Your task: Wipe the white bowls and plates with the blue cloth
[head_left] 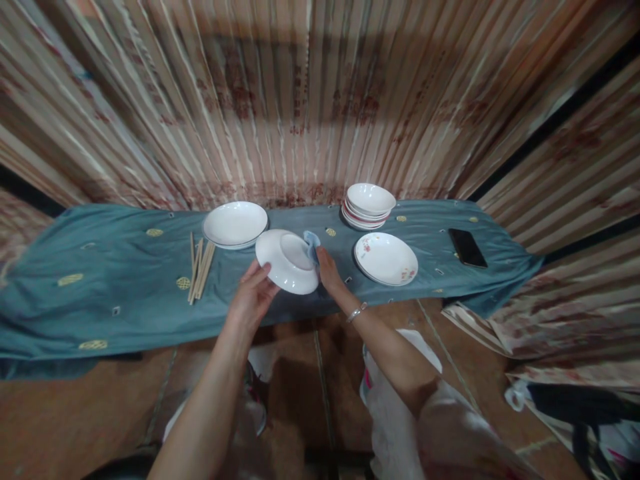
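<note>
A white plate [280, 267] is held tilted above the front of the table, its underside with the raised foot ring facing me. My left hand [255, 290] grips its lower left rim, thumb on the near face. In my right hand [329, 270] a light blue cloth [312, 244] is pinched against the plate's right edge. To the left, white plates [235, 223] lie stacked, with several wooden chopsticks [201, 270] beside them. Right of my hands sit plates with a floral pattern [386, 259], and behind those a stack of white bowls [370, 200].
A teal cloth [135, 280] with yellow motifs covers the long, narrow table. A black phone [467, 247] lies near its right end. Pleated curtains [310, 100] hang close behind the table. Tiled floor [295, 373] shows in front, and a dark object [575, 403] lies at the lower right.
</note>
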Demonstrator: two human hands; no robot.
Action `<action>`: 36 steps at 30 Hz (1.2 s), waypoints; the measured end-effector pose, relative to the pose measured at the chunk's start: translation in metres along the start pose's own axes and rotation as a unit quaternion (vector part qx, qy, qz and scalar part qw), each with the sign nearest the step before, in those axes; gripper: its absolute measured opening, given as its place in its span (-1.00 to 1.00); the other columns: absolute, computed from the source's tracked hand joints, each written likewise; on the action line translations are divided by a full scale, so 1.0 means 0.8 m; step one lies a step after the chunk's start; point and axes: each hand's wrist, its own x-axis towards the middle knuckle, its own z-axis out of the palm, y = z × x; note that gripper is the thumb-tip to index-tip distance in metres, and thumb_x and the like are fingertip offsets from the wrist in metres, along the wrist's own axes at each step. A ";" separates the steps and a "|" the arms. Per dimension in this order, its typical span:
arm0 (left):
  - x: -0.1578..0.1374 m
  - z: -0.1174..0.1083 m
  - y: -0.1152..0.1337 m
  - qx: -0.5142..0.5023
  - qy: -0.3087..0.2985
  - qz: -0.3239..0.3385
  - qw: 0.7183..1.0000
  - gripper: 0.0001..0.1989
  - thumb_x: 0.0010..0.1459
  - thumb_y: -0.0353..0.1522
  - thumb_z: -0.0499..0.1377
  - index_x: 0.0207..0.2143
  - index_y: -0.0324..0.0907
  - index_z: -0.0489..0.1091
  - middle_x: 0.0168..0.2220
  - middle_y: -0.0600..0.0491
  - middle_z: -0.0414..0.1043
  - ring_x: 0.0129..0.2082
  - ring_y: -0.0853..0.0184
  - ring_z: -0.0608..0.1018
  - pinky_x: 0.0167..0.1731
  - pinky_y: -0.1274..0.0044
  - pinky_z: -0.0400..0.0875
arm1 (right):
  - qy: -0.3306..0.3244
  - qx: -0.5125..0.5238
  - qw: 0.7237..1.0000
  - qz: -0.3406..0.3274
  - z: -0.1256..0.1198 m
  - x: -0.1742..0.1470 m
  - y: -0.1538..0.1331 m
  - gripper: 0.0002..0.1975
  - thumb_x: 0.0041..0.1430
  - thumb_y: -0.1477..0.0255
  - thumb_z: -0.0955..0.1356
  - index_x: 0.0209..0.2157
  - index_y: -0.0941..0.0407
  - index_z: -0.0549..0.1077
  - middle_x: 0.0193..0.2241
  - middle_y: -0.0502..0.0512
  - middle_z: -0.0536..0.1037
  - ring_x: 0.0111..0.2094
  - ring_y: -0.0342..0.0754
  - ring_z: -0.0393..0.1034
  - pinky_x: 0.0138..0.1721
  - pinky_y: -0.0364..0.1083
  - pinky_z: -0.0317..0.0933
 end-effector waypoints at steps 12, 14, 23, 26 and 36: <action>0.014 -0.003 0.001 -0.027 -0.007 0.040 0.999 -0.58 -0.02 -0.53 0.33 -0.07 -0.12 0.48 -0.33 0.09 0.59 -0.39 0.41 0.59 -0.19 0.52 0.54 | -0.025 0.086 0.995 0.044 0.006 -0.081 -0.079 -0.33 0.39 0.07 0.09 0.38 0.13 -0.03 0.36 0.21 0.11 0.39 0.05 -0.06 0.38 0.14 -0.13; 0.015 -0.004 0.000 -0.026 -0.006 0.042 0.999 -0.58 -0.01 -0.53 0.33 -0.06 -0.12 0.48 -0.32 0.09 0.60 -0.38 0.40 0.59 -0.19 0.51 0.54 | -0.048 0.057 0.997 0.028 0.007 -0.094 -0.082 -0.31 0.38 0.09 0.10 0.39 0.15 -0.09 0.39 0.24 0.02 0.42 0.09 -0.17 0.38 0.17 -0.17; 0.018 -0.004 -0.006 -0.012 -0.018 0.052 0.998 -0.53 -0.05 -0.51 0.35 -0.03 -0.15 0.47 -0.42 0.11 0.58 -0.51 0.45 0.55 -0.41 0.64 0.47 | -0.114 -0.139 0.972 -0.154 0.002 -0.117 -0.092 -0.19 0.38 0.22 0.18 0.40 0.23 -0.39 0.42 0.42 -0.38 0.44 0.23 -0.50 0.34 0.32 -0.17; 0.017 -0.001 -0.008 0.002 -0.028 0.044 0.999 -0.52 -0.07 -0.50 0.36 -0.04 -0.16 0.47 -0.45 0.13 0.57 -0.55 0.45 0.52 -0.48 0.65 0.44 | -0.112 -0.188 0.956 -0.194 0.000 -0.113 -0.095 -0.23 0.37 0.32 0.20 0.40 0.24 -0.33 0.42 0.45 -0.34 0.43 0.25 -0.50 0.32 0.32 -0.11; 0.007 0.009 -0.022 0.022 -0.039 0.049 0.998 -0.59 -0.08 -0.48 0.37 -0.11 -0.15 0.51 -0.38 0.09 0.61 -0.44 0.40 0.61 -0.38 0.62 0.50 | -0.113 -0.265 0.943 -0.166 -0.013 -0.084 -0.097 -0.36 0.27 0.56 0.21 0.36 0.32 0.01 0.35 0.52 0.03 0.39 0.31 -0.10 0.25 0.29 0.10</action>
